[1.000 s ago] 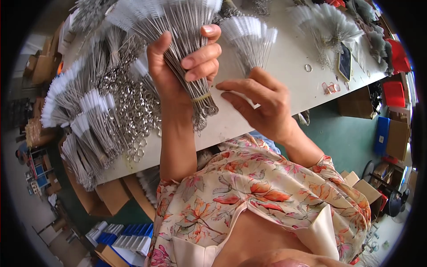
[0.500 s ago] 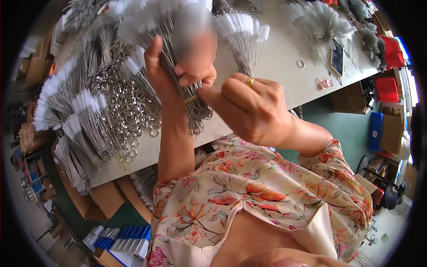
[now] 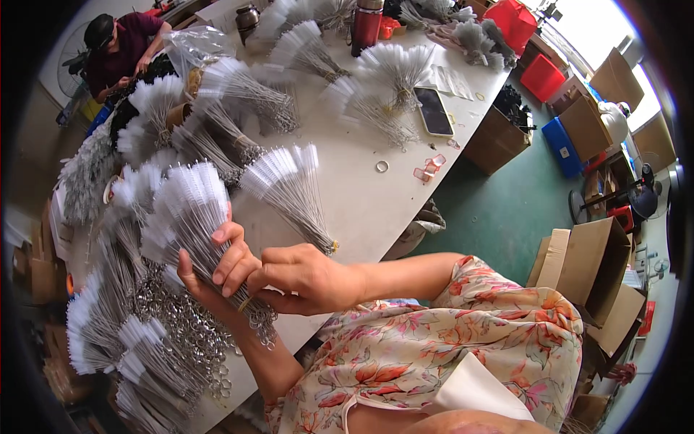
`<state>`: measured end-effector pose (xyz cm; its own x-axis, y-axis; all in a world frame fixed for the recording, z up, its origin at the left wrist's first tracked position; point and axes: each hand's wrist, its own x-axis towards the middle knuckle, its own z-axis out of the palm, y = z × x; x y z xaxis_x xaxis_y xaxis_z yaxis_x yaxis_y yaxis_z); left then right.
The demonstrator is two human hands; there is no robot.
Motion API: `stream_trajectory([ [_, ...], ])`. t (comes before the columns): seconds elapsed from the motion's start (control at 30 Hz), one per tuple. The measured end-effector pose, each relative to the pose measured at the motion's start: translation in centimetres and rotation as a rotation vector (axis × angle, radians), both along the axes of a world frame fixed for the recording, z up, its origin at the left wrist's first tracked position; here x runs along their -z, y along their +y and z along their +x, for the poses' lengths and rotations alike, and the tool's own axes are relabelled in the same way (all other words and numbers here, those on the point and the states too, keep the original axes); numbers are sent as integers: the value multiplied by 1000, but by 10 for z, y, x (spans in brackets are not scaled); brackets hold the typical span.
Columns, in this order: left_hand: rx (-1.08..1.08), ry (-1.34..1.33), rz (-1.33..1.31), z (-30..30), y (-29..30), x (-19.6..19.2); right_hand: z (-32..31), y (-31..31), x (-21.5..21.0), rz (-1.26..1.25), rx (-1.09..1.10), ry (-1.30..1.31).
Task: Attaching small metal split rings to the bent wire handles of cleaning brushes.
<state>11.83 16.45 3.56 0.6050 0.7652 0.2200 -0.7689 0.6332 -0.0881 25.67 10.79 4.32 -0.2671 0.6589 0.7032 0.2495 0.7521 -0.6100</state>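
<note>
Bundle (image 3: pixel 196 220) of thin wire brushes: in the head view it is held above the left part of the table (image 3: pixel 361 206), white bristles up and away from the person, looped ends down toward the body. The left hand (image 3: pixel 233 262) grasps it round the stems, thumb on one side and fingers on the other, likely because the bare wires gather tighter than the splayed bristles. The right hand (image 3: pixel 305 278) is curled up close by the left fingers, near the yellow band (image 3: pixel 244 304) just above the loops; whether it pinches anything I cannot tell. The band seems to sit low so that the tops can fan out. Metal rings (image 3: pixel 199 336) lie heaped below, within easy reach. Another bundle, the spare (image 3: pixel 289 189), lies beyond the hands, and the phone (image 3: pixel 435 112) rests well apart, probably out of the way.
</note>
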Motion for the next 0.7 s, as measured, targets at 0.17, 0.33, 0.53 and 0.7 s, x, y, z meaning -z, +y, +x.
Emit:
stream_trajectory([
  [0.17, -48, -25, -171, -1, -5, -2, 3, -10, 3, -869, -539, 554],
  [0.33, -245, 337, -35, -12, -6, -3, 13, -6, 0, -371, -308, 462],
  [0.53, -349, -53, -119, -34, 10, -31, -10, -33, 16, -680, -576, 410],
  [0.7, -1087, 715, 354, -30, 13, -31, 31, -16, -3, -1108, -458, 662],
])
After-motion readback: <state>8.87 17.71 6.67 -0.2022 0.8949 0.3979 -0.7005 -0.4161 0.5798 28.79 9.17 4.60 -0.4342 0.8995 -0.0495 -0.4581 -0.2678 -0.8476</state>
